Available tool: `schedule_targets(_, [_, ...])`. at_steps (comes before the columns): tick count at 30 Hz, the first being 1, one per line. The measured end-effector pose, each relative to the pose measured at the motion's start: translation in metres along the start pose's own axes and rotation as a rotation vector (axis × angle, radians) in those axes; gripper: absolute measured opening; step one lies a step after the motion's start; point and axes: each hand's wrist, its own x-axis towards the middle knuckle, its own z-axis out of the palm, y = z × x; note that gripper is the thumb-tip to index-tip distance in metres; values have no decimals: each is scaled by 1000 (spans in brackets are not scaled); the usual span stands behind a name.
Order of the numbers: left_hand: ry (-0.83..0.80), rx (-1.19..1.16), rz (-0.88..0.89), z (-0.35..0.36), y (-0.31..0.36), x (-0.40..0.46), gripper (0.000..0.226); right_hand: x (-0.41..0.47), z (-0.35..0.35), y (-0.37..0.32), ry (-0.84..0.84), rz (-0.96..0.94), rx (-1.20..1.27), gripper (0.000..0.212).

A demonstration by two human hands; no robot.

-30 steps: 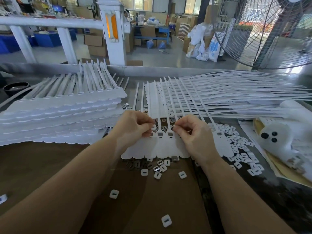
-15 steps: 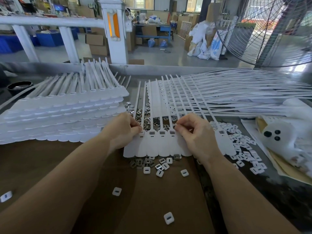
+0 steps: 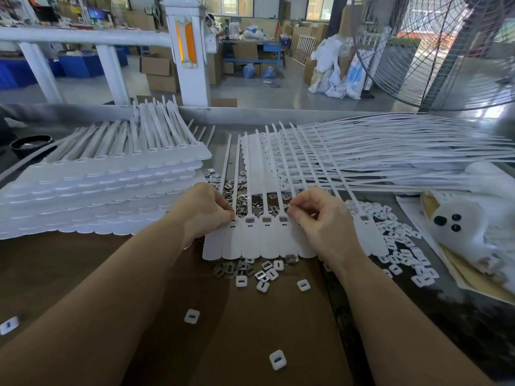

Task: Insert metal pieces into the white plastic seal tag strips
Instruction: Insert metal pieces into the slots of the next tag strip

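A sheet of joined white seal tag strips [image 3: 259, 240] lies flat in front of me, its thin tails running away toward the far edge. Three of its sockets [image 3: 266, 219] show a grey metal piece seated. My left hand [image 3: 204, 210] has its fingertips pinched at the socket on the sheet's left end. My right hand [image 3: 320, 215] has curled fingers pinching at the socket just right of the filled ones; whatever small piece it holds is hidden. Loose metal pieces [image 3: 245, 207] lie under the tails and at the sheet's near edge [image 3: 231, 270].
A tall stack of tag sheets [image 3: 97, 196] fills the left. More strips fan out at the right [image 3: 390, 157]. White plastic caps are scattered on the cardboard [image 3: 192, 316] and heaped right [image 3: 395, 240]. A white soft toy [image 3: 457, 224], a black bowl [image 3: 30, 144] and a large fan [image 3: 446, 51] stand around.
My left hand slid left along the sheet from the middle sockets to its left end. The right hand stayed at about the same socket. More sockets show metal pieces.
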Motion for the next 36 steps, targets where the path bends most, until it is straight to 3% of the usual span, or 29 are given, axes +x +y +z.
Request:
schedule_targets(5, [34, -16, 9, 1, -2, 0, 11, -1, -1, -1, -3, 12, 26, 10])
schedule_targets(8, [83, 3, 18, 2, -3, 0, 24, -1, 0, -1, -6, 11, 32, 9])
schedule_targets(18, [155, 212, 132, 8, 2, -8, 22, -2, -1, -5, 61, -64, 64, 13])
schedule_targets(22, [142, -3, 196, 14, 12, -11, 15, -3, -1, -6, 51, -84, 100, 9])
schedule_targets(27, [-36, -357, 177, 27, 37, -10, 11, -2, -2, -7, 43, -87, 134, 12])
schedule_targets(36, [-108, -510, 166, 36, 47, -6, 13, -1, -4, -7, -13, -84, 143, 11])
